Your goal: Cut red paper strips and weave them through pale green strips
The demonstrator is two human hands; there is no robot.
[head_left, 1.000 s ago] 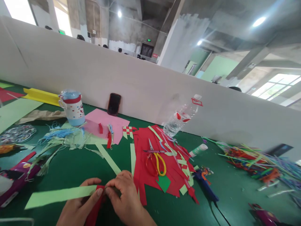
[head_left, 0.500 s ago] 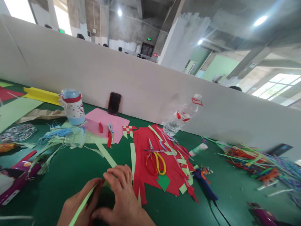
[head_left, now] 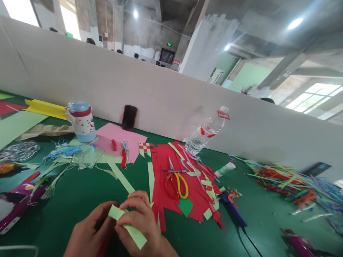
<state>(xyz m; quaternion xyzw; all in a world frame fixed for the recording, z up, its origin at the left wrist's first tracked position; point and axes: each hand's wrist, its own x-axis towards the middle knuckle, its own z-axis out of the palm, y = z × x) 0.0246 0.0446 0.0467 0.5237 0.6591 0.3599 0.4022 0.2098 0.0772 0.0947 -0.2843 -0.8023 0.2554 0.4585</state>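
Note:
At the front edge of the table my left hand (head_left: 92, 230) and my right hand (head_left: 143, 217) meet, both with curled fingers. A light green paper strip (head_left: 135, 236) runs between them, pinched in my right hand, its short upper end against my left fingertips. Below my left palm a bit of red paper (head_left: 104, 248) shows; most of it is hidden by the fingers. Another light green strip (head_left: 122, 178) lies just beyond my hands. To the right, scissors (head_left: 177, 182) with red and yellow handles rest half open on red paper sheets (head_left: 197, 208).
A cup (head_left: 82, 123), a phone (head_left: 129, 117) and a water bottle (head_left: 205, 134) stand near the partition. A glue stick (head_left: 225, 170), a blue glue gun (head_left: 233, 210) with a cord and a pile of coloured pipe cleaners (head_left: 292, 189) lie right. Tassels (head_left: 72, 153) lie left.
The light green strip, which lay across my left hand, has swung over to my right hand. My right fingers have closed down on it.

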